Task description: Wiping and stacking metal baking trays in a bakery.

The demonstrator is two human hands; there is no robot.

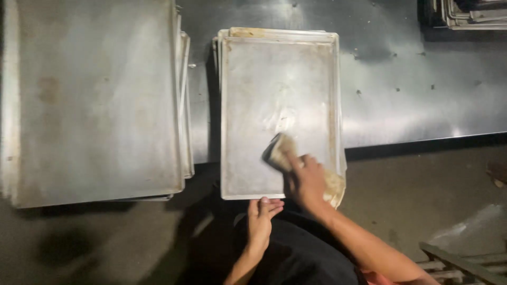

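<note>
Two hands on top tray (274, 95): right hand (306, 182) closed round brush (277, 150), left hand (261, 211) fingers flat on near rim, gripping nothing. Stack overhangs table (422, 95) edge; hard stroke w/ brush could tip it.

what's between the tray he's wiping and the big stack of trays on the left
In the head view, only a bare strip of the steel table separates the middle tray from the left stack; nearer the person, that gap opens onto dark floor.
</note>
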